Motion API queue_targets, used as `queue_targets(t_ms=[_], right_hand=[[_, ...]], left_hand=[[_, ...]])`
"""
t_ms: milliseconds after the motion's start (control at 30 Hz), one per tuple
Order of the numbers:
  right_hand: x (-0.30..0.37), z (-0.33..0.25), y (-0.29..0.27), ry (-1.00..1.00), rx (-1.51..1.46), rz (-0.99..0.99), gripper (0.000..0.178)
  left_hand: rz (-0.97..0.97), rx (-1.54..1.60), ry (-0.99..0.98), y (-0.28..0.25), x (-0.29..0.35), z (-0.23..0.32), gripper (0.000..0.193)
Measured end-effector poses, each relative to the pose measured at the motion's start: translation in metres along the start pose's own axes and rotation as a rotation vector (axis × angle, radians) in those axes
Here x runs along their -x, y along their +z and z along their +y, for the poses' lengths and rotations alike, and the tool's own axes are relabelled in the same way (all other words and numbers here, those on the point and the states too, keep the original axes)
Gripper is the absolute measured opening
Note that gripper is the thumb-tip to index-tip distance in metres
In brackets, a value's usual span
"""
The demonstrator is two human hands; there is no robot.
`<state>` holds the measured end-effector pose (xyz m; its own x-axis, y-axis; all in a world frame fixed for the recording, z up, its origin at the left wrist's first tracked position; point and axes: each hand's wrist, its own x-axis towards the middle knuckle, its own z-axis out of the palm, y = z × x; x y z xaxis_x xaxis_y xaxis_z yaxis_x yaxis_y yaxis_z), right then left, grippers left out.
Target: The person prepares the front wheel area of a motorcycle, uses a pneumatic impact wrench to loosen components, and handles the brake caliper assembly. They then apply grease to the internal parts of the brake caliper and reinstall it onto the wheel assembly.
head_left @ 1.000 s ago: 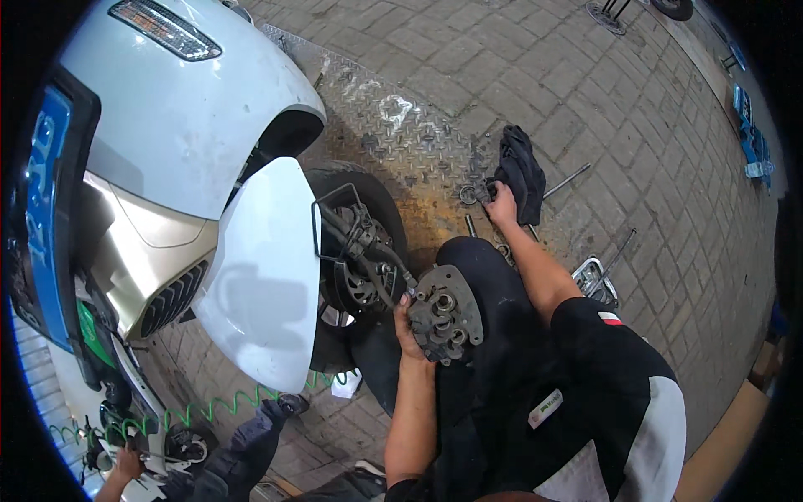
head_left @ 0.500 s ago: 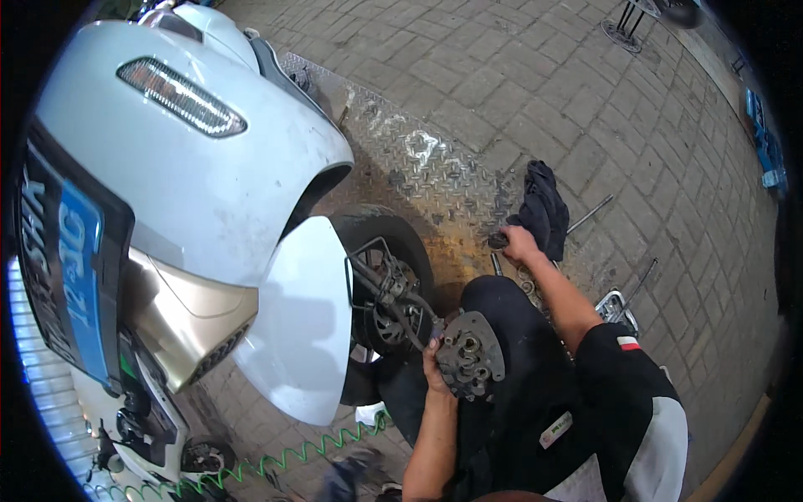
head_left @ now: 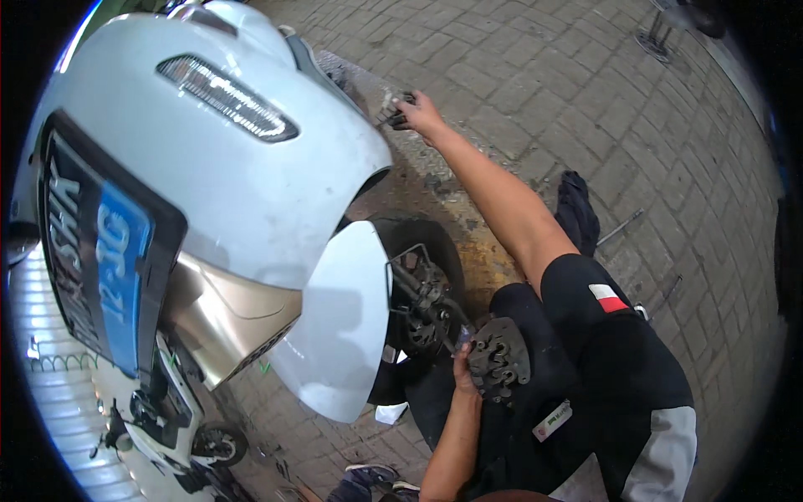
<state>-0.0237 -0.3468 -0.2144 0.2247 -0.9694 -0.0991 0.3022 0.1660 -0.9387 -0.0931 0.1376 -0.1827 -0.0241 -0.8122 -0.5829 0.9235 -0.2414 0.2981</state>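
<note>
In my left hand [head_left: 465,373] is a greasy, round grey metal part [head_left: 499,358] with lobes and holes across its face; it is held over my dark trouser leg, fingers closed at its left edge. My right arm reaches far forward beside the scooter's white body [head_left: 276,192]. At its end my right hand [head_left: 421,119] has its fingers curled round small dark and grey metal pieces [head_left: 393,109], whose kind I cannot make out. Between the arms stand the scooter's front wheel [head_left: 452,251] and white front fender [head_left: 339,326].
A bunched dark cloth [head_left: 577,209] and a metal rod [head_left: 621,226] lie on the brick paving at right. Another white scooter [head_left: 171,418] stands at lower left. Someone's shoes [head_left: 368,478] show at the bottom. A metal stand [head_left: 652,43] is at far right.
My right hand has gone from beside the dark cloth to far forward past the wheel. My left hand keeps the round metal part, and the whole view has shifted slightly.
</note>
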Motion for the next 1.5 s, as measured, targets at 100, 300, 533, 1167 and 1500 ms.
queue_targets(t_ms=[100, 300, 533, 1167, 1500], right_hand=[[-0.033, 0.007, 0.017, -0.074, 0.056, -0.138, 0.052], [-0.047, 0.013, 0.007, -0.099, 0.782, -0.381, 0.057], [0.157, 0.045, -0.128, 0.129, 0.475, -0.210, 0.049], [0.849, 0.082, -0.408, 0.653, 0.920, 0.174, 0.031], [0.558, -0.014, -0.421, -0.075, 0.896, 0.235, 0.031]], left_hand=[[0.015, -0.086, -0.029, 0.011, -0.003, -0.003, 0.060], [-0.088, 0.022, -0.101, 0.002, -0.006, -0.004, 0.060], [0.070, -0.149, 0.042, 0.023, -0.004, -0.002, 0.055], [0.101, -0.323, 0.159, 0.030, 0.011, 0.008, 0.065], [0.153, -0.740, 0.151, 0.073, 0.020, 0.000, 0.049]])
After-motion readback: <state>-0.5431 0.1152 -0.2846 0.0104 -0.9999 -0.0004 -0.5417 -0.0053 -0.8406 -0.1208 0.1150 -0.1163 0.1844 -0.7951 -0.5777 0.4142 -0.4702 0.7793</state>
